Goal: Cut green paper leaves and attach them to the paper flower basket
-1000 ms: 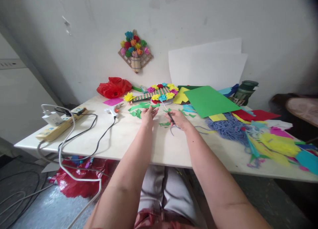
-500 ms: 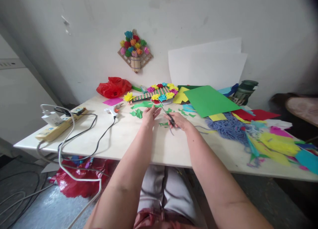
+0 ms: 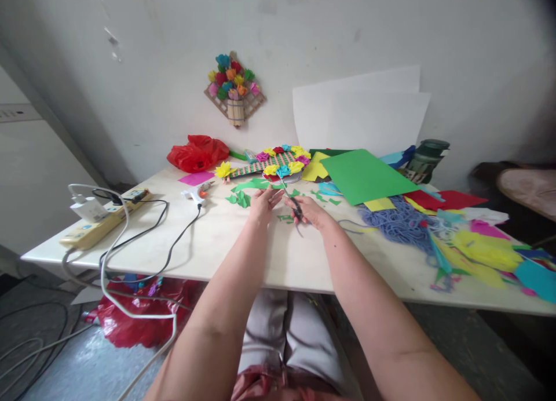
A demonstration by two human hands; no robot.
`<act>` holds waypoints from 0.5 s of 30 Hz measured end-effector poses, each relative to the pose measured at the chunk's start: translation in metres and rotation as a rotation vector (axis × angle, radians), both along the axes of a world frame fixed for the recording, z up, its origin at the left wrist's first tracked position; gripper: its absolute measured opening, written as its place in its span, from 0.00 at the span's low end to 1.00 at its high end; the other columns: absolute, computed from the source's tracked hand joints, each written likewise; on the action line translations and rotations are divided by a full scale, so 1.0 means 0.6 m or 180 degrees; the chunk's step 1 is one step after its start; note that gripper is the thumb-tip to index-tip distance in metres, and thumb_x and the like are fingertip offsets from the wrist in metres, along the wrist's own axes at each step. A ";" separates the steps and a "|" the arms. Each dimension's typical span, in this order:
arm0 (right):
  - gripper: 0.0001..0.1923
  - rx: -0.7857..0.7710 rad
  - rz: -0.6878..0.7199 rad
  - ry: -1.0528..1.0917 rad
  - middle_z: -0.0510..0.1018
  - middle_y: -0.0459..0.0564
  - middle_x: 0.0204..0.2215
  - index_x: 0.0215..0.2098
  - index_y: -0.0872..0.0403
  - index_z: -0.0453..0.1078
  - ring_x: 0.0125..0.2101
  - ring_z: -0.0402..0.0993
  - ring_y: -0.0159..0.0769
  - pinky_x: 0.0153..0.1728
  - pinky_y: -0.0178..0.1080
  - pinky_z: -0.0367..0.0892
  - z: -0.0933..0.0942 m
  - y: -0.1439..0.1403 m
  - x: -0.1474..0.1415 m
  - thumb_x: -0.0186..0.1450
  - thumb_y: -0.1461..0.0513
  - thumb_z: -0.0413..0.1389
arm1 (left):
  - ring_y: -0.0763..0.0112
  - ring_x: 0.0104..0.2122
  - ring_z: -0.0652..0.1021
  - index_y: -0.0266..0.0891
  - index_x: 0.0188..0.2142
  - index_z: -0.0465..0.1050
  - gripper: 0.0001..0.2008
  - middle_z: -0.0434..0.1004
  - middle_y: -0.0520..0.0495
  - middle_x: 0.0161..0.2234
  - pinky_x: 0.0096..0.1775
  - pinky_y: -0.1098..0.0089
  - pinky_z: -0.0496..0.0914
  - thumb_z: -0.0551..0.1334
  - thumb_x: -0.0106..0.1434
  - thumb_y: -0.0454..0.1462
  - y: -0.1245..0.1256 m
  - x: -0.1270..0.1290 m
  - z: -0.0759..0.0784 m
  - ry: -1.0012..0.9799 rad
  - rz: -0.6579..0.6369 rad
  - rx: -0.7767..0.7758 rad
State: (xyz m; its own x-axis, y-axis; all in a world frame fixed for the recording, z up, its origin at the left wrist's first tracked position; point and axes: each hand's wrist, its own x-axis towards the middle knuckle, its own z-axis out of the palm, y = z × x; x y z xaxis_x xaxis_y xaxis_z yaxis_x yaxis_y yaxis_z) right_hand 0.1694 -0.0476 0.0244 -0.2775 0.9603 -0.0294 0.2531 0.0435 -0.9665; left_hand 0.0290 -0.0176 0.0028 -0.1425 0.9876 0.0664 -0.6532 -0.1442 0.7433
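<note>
My right hand [image 3: 309, 210] is closed round the dark handles of a pair of scissors [image 3: 284, 185], whose blades point up and to the left. Just left of it, my left hand [image 3: 264, 201] pinches a strip of green paper [image 3: 252, 183] near the blades. Small green paper cuttings [image 3: 238, 199] lie beside my left hand, and more scraps [image 3: 321, 196] are scattered beyond my right hand. Behind both hands rests a woven, guitar-shaped craft piece [image 3: 256, 168] edged with bright paper flowers.
At left are a glue gun [image 3: 197, 192], a power strip [image 3: 93, 227] with cables, and a red plastic bag [image 3: 197, 153]. A green sheet [image 3: 365, 175], blue-grey yarn [image 3: 395, 224], coloured paper and a dark bottle [image 3: 428, 160] occupy the right side of the table [image 3: 299, 265].
The view has shifted very slightly. My hands keep nearly the same place, with the scissors in my right hand and the green paper in my left.
</note>
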 end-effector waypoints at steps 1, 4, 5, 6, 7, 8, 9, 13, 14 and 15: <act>0.20 0.0005 -0.0014 0.0016 0.68 0.42 0.15 0.26 0.56 0.63 0.11 0.63 0.22 0.07 0.25 0.48 0.000 0.000 0.000 0.58 0.48 0.58 | 0.62 0.34 0.80 0.37 0.26 0.60 0.15 0.77 0.44 0.26 0.40 0.64 0.72 0.68 0.53 0.37 0.000 0.000 0.000 -0.0003 -0.0005 0.0002; 0.21 0.0029 -0.0054 0.0080 0.67 0.41 0.14 0.25 0.56 0.62 0.11 0.62 0.22 0.07 0.26 0.48 0.000 -0.001 -0.002 0.57 0.47 0.59 | 0.60 0.36 0.80 0.37 0.26 0.61 0.14 0.77 0.43 0.27 0.41 0.63 0.72 0.68 0.53 0.36 0.001 0.001 -0.001 -0.0021 -0.0013 -0.0021; 0.21 0.0033 -0.0068 0.0115 0.67 0.41 0.14 0.25 0.56 0.62 0.10 0.61 0.22 0.07 0.26 0.47 0.000 -0.001 -0.003 0.56 0.47 0.59 | 0.60 0.36 0.80 0.37 0.26 0.61 0.14 0.77 0.43 0.27 0.42 0.62 0.72 0.68 0.53 0.36 0.001 0.001 -0.001 -0.0033 -0.0016 -0.0032; 0.21 0.0030 -0.0078 0.0156 0.66 0.41 0.13 0.25 0.56 0.62 0.10 0.61 0.22 0.07 0.26 0.47 0.000 -0.002 -0.004 0.56 0.47 0.59 | 0.59 0.37 0.80 0.36 0.26 0.61 0.13 0.77 0.43 0.27 0.42 0.62 0.72 0.67 0.53 0.35 0.001 0.001 0.000 -0.0046 -0.0021 -0.0042; 0.21 0.0021 -0.0088 0.0200 0.66 0.41 0.13 0.25 0.56 0.62 0.10 0.60 0.22 0.07 0.26 0.46 0.001 -0.002 -0.004 0.56 0.47 0.59 | 0.59 0.37 0.80 0.36 0.27 0.62 0.12 0.77 0.42 0.27 0.43 0.62 0.72 0.67 0.54 0.35 0.001 0.001 0.000 -0.0059 -0.0028 -0.0049; 0.21 0.0008 -0.0096 0.0246 0.65 0.40 0.13 0.25 0.56 0.62 0.10 0.60 0.22 0.07 0.26 0.46 0.001 -0.003 -0.005 0.56 0.47 0.59 | 0.60 0.37 0.80 0.36 0.27 0.62 0.12 0.77 0.42 0.27 0.43 0.62 0.72 0.67 0.54 0.35 0.001 0.001 0.000 -0.0070 -0.0032 -0.0054; 0.21 -0.0006 -0.0099 0.0295 0.65 0.40 0.12 0.25 0.56 0.62 0.09 0.59 0.22 0.07 0.26 0.46 0.002 -0.004 -0.006 0.56 0.47 0.59 | 0.60 0.37 0.80 0.36 0.27 0.63 0.11 0.77 0.42 0.27 0.43 0.62 0.72 0.66 0.54 0.34 0.001 0.002 0.001 -0.0077 -0.0033 -0.0061; 0.20 -0.0043 -0.0114 0.0459 0.63 0.39 0.12 0.24 0.56 0.62 0.09 0.56 0.20 0.07 0.26 0.46 0.006 -0.008 -0.009 0.56 0.49 0.60 | 0.62 0.36 0.80 0.35 0.27 0.65 0.09 0.77 0.42 0.27 0.43 0.63 0.72 0.66 0.55 0.33 0.002 0.002 0.001 -0.0106 -0.0003 -0.0093; 0.20 -0.0045 -0.0110 0.0483 0.63 0.38 0.12 0.24 0.57 0.63 0.09 0.56 0.20 0.07 0.26 0.47 0.007 -0.009 -0.009 0.56 0.50 0.60 | 0.62 0.35 0.80 0.34 0.28 0.65 0.08 0.77 0.43 0.27 0.43 0.63 0.72 0.65 0.55 0.33 0.002 0.002 0.002 -0.0112 0.0005 -0.0106; 0.19 -0.0044 -0.0104 0.0499 0.63 0.38 0.12 0.24 0.57 0.63 0.09 0.56 0.20 0.07 0.26 0.47 0.007 -0.009 -0.009 0.56 0.50 0.61 | 0.63 0.35 0.80 0.34 0.27 0.65 0.08 0.77 0.43 0.26 0.42 0.64 0.72 0.65 0.55 0.33 0.001 0.002 0.002 -0.0116 0.0010 -0.0119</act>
